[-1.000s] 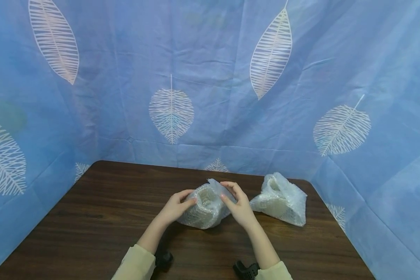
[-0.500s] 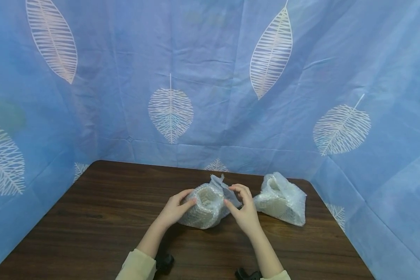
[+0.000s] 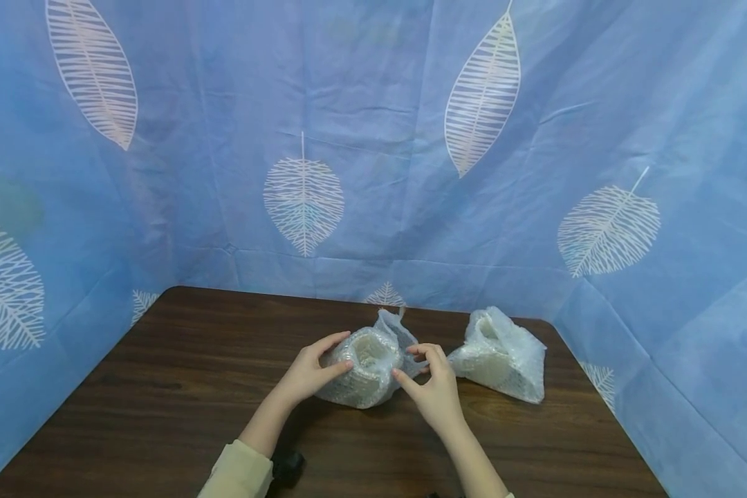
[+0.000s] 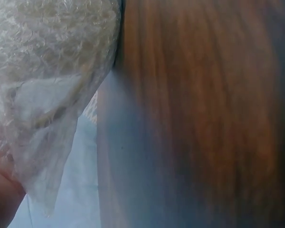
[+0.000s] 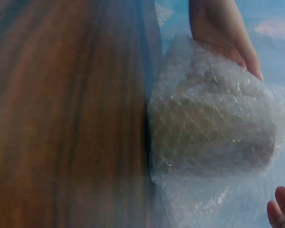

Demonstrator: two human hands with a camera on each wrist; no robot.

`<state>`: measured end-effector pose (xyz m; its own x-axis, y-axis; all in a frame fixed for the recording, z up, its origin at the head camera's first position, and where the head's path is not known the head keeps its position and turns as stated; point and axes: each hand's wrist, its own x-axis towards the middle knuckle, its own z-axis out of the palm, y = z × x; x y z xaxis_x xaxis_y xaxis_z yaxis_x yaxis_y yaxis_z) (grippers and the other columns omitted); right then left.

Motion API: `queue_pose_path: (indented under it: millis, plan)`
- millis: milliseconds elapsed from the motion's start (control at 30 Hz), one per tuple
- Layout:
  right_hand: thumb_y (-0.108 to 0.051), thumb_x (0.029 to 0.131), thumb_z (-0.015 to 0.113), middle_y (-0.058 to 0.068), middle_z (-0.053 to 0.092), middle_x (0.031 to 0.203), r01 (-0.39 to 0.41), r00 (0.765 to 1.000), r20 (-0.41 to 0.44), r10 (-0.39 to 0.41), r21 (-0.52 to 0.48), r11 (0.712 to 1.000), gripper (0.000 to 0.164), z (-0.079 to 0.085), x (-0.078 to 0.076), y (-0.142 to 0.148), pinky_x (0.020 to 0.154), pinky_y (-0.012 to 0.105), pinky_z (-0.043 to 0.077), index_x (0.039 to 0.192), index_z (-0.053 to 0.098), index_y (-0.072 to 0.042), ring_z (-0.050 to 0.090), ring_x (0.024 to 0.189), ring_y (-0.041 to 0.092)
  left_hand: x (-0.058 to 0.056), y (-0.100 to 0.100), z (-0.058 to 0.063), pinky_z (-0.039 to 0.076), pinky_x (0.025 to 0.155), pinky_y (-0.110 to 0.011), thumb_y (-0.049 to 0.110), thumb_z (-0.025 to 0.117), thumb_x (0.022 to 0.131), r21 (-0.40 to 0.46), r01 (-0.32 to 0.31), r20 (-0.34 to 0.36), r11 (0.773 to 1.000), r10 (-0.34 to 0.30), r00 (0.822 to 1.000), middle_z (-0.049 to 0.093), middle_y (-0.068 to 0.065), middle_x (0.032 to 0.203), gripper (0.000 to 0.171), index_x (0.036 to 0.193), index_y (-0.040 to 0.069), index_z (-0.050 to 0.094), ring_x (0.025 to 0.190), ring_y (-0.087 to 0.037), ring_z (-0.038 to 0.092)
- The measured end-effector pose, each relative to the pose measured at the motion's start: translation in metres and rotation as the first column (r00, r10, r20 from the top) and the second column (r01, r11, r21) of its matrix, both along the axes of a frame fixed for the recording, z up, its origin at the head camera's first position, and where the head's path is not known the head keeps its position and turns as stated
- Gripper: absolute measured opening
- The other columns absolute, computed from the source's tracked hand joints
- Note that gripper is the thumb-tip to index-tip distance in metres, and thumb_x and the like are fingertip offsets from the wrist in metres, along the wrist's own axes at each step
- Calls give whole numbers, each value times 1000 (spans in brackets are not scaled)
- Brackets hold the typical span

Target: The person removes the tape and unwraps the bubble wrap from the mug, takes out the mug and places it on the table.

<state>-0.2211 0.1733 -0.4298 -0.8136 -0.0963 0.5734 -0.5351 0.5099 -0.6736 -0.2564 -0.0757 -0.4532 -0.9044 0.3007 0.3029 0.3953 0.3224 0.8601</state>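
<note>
In the head view, a round-mouthed bundle in bubble wrap [image 3: 361,384] sits mid-table, a loose flap of wrap standing at its right side. My left hand [image 3: 306,373] grips its left side, thumb in front and fingers behind. From the right wrist view, the same left hand [image 5: 223,31] lies against the far end of the bundle [image 5: 213,137]. My right hand [image 3: 438,398] is at the bundle's right, thumb and fingers spread apart beside the flap. Its fingertips [image 5: 279,205] look loosely bent and apart from the wrap. What is inside the wrap is hard to make out.
A second bubble-wrapped bundle [image 3: 501,363] stands to the right, near the back right corner of the dark wooden table [image 3: 180,387]. Behind the table hangs a blue cloth [image 3: 373,207] with white leaf prints.
My right hand has drawn back to the right and a little toward me, and the flap of wrap stands further from the bundle's mouth. The left hand keeps its place.
</note>
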Motion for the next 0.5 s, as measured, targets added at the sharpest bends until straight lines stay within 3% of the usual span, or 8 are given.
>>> queue_pose_path:
  millis: [133, 267, 500]
  plan:
    - [-25, 77, 82, 4, 53, 112, 0, 999, 38, -2, 56, 998, 50, -1, 7, -2, 76, 34, 46, 116, 59, -3, 53, 97, 28, -3, -1, 4, 37, 100, -53, 33, 71, 88, -32, 39, -23, 999, -40, 999, 44, -6, 144, 62, 143, 20, 46, 130, -29, 42]
    - [-37, 78, 80, 11, 51, 125, -16, 991, 131, 1, 110, 994, 69, -1, 9, -5, 81, 40, 49, 129, 52, -2, 52, 107, 32, -5, -1, 12, 37, 101, -52, 33, 72, 87, -64, 78, -23, 995, -79, 997, 43, -6, 145, 64, 143, 16, 46, 130, -30, 41]
    - [-42, 81, 76, 24, 37, 143, -113, 946, 317, 74, 106, 988, 88, -2, 7, -8, 87, 52, 47, 145, 33, 2, 45, 121, 43, -6, -2, 21, 39, 99, -53, 35, 73, 86, -85, 112, 32, 990, -109, 993, 48, -8, 141, 62, 140, 14, 51, 128, -30, 43]
